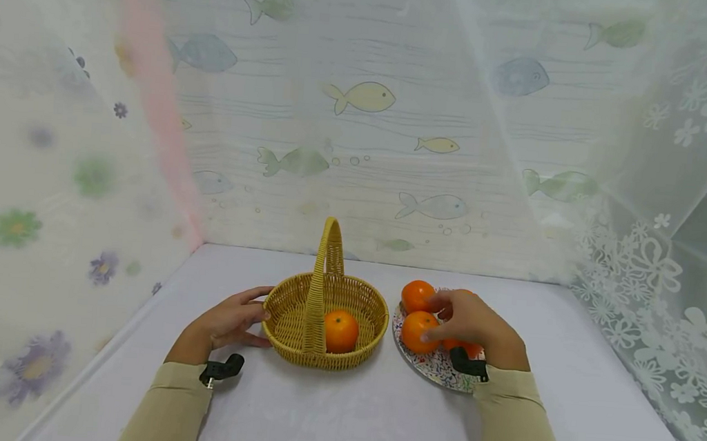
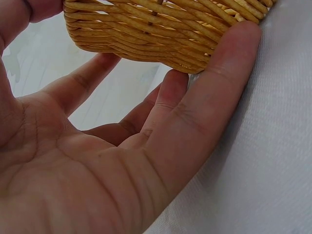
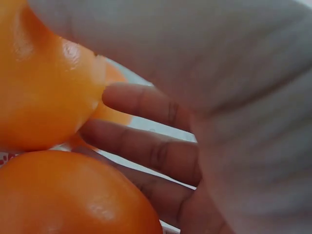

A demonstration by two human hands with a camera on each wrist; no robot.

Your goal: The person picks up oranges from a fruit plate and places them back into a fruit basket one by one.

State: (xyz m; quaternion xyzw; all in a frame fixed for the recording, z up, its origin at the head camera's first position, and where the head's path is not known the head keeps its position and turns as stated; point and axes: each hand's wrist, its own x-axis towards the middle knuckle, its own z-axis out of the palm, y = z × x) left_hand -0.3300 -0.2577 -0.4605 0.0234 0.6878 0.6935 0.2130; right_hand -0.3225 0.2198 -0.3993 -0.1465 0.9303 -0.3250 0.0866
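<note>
A yellow woven basket [image 1: 295, 359] with a tall arched handle stands on the table, one orange [image 1: 341, 332] inside it. My left hand [image 1: 238, 317] holds the basket's left end, thumb at the rim. In the left wrist view, the other fingers of this hand [image 2: 122, 146] spread along the basket's wicker side [image 2: 141, 36]. Over a speckled plate [image 1: 435, 374], my right hand [image 1: 470, 321] holds the front-left orange [image 1: 417, 332] between thumb and fingers. The right wrist view shows the thumb against that orange [image 3: 44, 92], with another orange [image 3: 73, 195] just below.
Another orange [image 1: 417, 296] sits at the back left of the plate, and more are partly hidden under the right hand. White cloth covers the table [image 1: 338, 420]. A fish-patterned curtain [image 1: 357, 179] hangs behind, with flowered sheets at both sides.
</note>
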